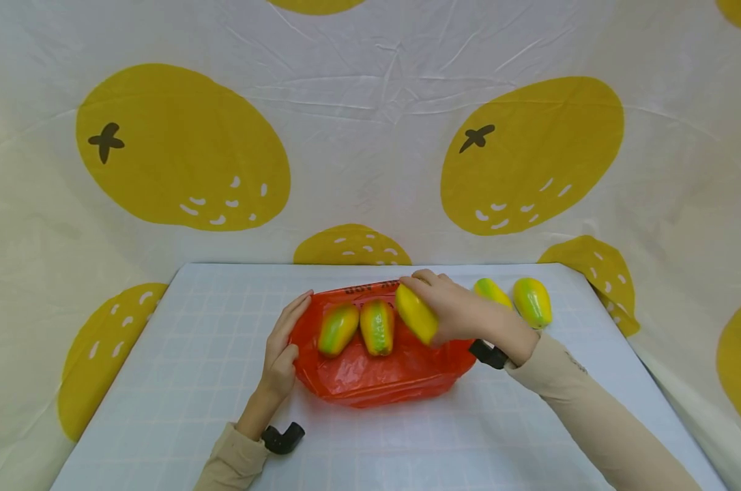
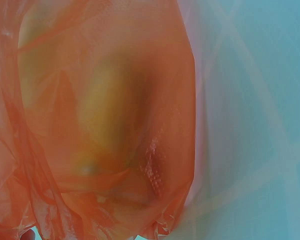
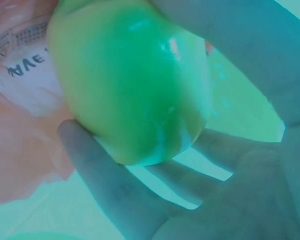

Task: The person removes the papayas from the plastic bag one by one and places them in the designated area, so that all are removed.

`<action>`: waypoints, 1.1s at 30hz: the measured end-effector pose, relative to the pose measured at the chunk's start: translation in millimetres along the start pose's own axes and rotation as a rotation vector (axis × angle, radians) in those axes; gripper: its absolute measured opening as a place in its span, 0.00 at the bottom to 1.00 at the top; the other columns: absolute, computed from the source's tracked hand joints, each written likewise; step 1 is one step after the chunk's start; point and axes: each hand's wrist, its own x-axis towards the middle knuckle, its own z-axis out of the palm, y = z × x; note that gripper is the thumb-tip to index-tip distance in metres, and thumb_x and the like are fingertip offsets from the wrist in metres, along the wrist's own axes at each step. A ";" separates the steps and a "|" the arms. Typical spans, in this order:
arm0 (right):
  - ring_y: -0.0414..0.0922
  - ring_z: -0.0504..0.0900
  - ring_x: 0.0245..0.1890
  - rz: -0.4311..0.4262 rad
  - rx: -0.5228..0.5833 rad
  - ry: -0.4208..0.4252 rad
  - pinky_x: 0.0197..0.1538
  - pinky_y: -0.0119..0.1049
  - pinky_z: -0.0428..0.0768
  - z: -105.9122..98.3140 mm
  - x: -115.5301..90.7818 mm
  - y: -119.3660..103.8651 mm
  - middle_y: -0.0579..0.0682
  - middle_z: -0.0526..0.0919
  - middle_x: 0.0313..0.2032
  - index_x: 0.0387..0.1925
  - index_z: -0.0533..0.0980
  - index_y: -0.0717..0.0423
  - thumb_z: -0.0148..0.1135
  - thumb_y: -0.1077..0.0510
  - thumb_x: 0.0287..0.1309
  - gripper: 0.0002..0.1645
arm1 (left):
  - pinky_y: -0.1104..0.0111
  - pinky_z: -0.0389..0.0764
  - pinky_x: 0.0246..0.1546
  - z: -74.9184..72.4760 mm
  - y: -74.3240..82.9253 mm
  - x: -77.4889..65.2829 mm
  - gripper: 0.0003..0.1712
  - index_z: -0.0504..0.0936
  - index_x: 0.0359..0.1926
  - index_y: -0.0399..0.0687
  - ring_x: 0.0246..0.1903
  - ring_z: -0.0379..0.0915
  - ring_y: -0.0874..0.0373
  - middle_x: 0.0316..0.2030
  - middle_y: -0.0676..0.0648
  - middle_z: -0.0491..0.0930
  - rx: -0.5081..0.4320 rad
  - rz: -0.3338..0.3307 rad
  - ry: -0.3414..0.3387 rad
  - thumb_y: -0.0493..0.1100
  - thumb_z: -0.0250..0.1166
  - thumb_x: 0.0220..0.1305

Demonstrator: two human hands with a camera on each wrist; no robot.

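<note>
A red plastic bag [image 1: 370, 378] lies spread on the table with its mouth open. Inside it sit two yellow-green papayas [image 1: 338, 331] side by side, and the left wrist view shows a blurred papaya [image 2: 107, 110] through the red film [image 2: 175, 100]. My left hand [image 1: 280, 351] grips the bag's left edge, thumb in front and fingers behind. Over the right part of the bag, my right hand [image 1: 447, 307] holds another papaya [image 1: 415, 314]. In the right wrist view its fingers [image 3: 105, 175] wrap round the glossy fruit, beside the bag's printed film [image 3: 27, 65].
Two more papayas, a near one [image 1: 532, 302] and one partly hidden behind the right forearm [image 1: 490, 292], lie on the table at the back right. The table's white checked cloth [image 1: 211, 354] reaches to a fruit-printed curtain [image 1: 358, 157] behind.
</note>
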 end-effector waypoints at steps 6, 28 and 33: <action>0.56 0.67 0.60 -0.045 0.067 0.029 0.54 0.47 0.80 -9.9 -14.4 0.2 0.58 0.60 0.70 0.75 0.56 0.56 0.79 0.63 0.39 0.62 | 0.66 0.54 0.72 -0.1 0.4 0.2 0.49 0.66 0.71 0.37 0.71 0.56 0.47 0.71 0.43 0.64 0.002 -0.027 -0.006 0.24 0.38 0.40; 0.50 0.67 0.61 -0.102 0.327 0.146 0.51 0.45 0.83 -43.6 -69.1 40.0 0.48 0.63 0.68 0.76 0.54 0.49 0.82 0.63 0.37 0.65 | 0.66 0.53 0.72 -0.4 1.4 -1.2 0.49 0.66 0.72 0.39 0.71 0.56 0.49 0.71 0.44 0.63 0.026 -0.038 -0.003 0.25 0.39 0.41; 0.46 0.67 0.60 -0.107 0.282 0.186 0.50 0.42 0.83 -51.2 -83.8 57.4 0.46 0.65 0.65 0.76 0.54 0.44 0.83 0.58 0.37 0.67 | 0.66 0.53 0.72 -0.3 2.2 -0.5 0.48 0.66 0.72 0.39 0.71 0.55 0.49 0.71 0.45 0.63 0.018 -0.041 -0.006 0.25 0.39 0.42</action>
